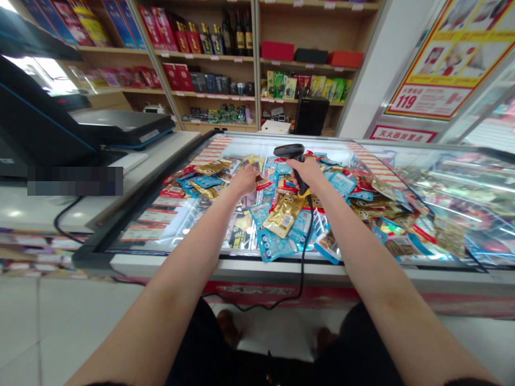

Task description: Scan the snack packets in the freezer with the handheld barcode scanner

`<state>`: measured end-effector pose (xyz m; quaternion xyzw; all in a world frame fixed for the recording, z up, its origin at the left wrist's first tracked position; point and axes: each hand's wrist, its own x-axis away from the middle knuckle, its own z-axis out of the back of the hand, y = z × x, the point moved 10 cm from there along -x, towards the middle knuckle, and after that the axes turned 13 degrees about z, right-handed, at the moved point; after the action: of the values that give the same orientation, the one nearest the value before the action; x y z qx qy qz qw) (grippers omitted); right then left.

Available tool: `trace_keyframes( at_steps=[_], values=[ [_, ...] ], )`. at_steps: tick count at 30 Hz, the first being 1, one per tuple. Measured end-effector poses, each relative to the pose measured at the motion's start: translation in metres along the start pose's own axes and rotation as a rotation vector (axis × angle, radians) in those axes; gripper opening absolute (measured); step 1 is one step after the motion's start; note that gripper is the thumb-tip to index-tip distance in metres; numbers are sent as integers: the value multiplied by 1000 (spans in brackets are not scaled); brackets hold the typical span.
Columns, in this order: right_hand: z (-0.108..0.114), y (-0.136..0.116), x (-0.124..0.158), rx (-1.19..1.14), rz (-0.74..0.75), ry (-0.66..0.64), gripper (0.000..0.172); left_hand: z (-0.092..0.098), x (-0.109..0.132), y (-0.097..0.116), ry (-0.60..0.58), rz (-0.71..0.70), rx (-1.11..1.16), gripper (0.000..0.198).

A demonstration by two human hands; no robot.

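My right hand (309, 172) is wrapped round the handle of a black barcode scanner (288, 150), whose head points left over the pile. From the handle's base a black cord (303, 257) hangs down over the freezer's front edge. My left hand (246, 180) is closed on a small red and brown snack packet (263, 183), partly hidden by the fingers. Around both hands, blue, gold and red snack packets lie heaped on the glass top of a chest freezer (161, 244). A gold packet (285, 214) and a blue packet (267, 244) lie nearest the front.
To the left, a counter (177, 143) carries a flat scale (129, 128) and a black screen unit (36, 112). Shelves (209, 96) with bottles and boxes stand behind the freezer. A poster (442, 59) hangs at right. The scanner cord loops low near my legs.
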<state>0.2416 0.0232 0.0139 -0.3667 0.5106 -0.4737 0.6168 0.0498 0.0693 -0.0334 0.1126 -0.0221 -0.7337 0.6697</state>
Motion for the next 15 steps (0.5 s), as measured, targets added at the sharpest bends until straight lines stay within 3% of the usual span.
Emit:
trace_keyframes(
  at_steps=[6,15],
  values=[
    [-2,2,-1,16,-3,-14,25,5,-6,-23,35,52,-5,33],
    [-3,0,1,21,2,-19,25,5,-4,-31,-68,174,207,38]
  ],
)
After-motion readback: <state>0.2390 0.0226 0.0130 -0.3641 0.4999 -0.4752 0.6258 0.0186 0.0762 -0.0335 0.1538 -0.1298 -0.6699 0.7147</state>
